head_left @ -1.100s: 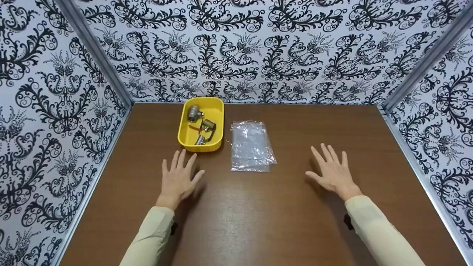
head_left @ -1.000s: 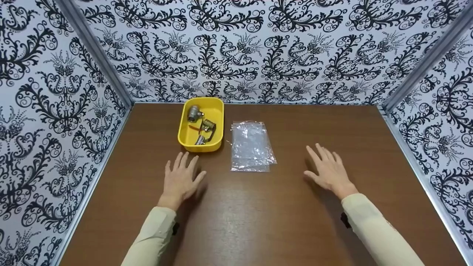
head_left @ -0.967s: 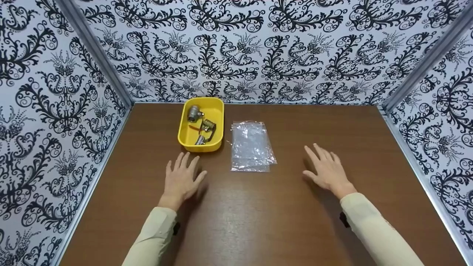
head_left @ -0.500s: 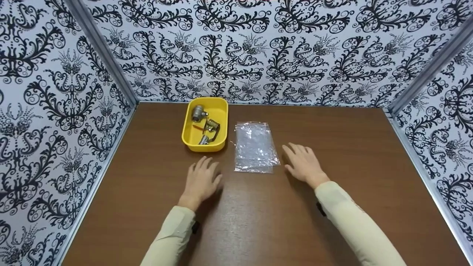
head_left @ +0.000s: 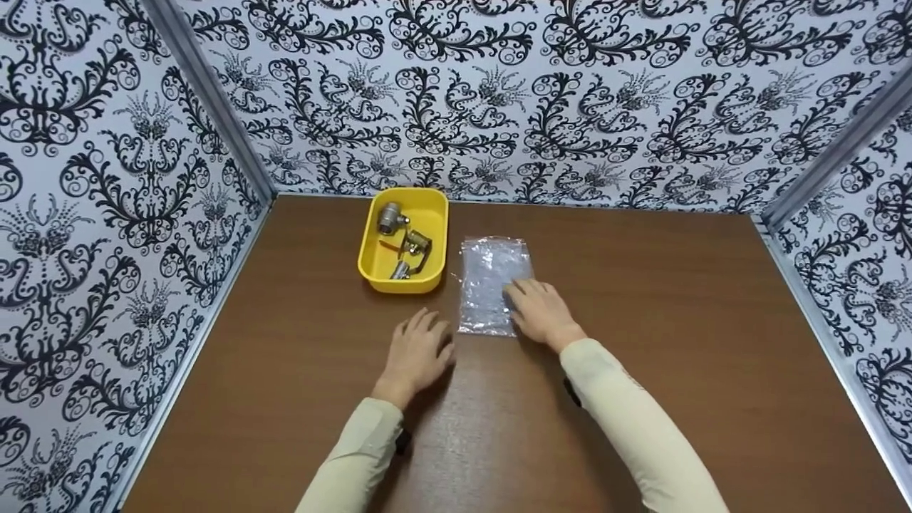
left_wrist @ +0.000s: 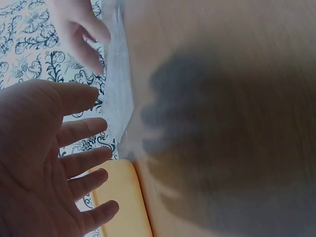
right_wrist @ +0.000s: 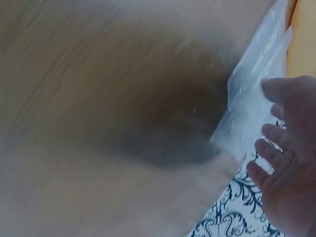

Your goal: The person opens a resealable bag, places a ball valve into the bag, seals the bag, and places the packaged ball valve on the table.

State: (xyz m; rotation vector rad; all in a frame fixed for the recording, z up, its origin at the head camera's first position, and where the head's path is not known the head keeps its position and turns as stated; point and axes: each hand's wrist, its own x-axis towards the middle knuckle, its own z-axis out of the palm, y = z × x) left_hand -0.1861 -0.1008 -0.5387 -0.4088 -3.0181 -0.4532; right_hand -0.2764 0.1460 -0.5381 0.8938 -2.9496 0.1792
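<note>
Clear plastic bags (head_left: 484, 274) lie stacked flat on the brown table (head_left: 662, 342). Over their right side hovers my right hand (head_left: 540, 311), palm down and fingers loosely bent; in the right wrist view the fingers hold nothing and overlap the bags (right_wrist: 249, 94). My left hand (head_left: 418, 354) hangs above the table to the front left of the bags, below the yellow tub. Its fingers are spread and slightly bent in the left wrist view, with the palm (left_wrist: 29, 148) bare.
The yellow tub (head_left: 402, 286) stands behind the left hand, left of the bags. Inside it are a grey metal fitting (head_left: 390, 219), a brass valve-like piece (head_left: 417, 241) and a small shiny metal part (head_left: 400, 270). Patterned walls (head_left: 456, 85) enclose the table.
My right hand has moved left from beside the bags to over their right side. My left hand has shifted right and slightly toward me. The view has turned a little left.
</note>
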